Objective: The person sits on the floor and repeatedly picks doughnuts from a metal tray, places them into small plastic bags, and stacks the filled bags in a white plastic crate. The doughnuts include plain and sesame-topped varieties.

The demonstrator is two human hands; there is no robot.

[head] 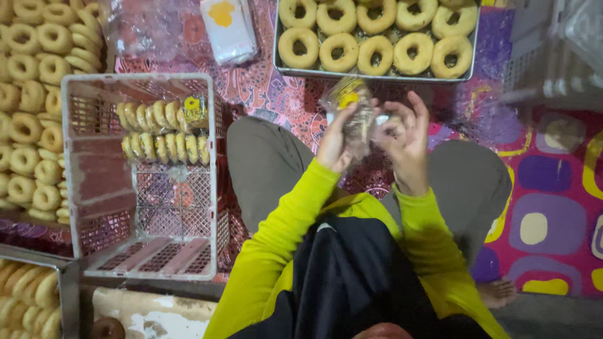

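Head view: a clear plastic packet (356,116) is held upright, long axis running from 12 to 6 o'clock, above the lap. The left hand (335,143) is closed around its lower left edge; the right hand (405,135), fingers half curled, pinches its right side. A metal tray (375,75) of ring pastries lies at 12 o'clock. A white crate (139,179) holding packed rows stands at 9 o'clock.
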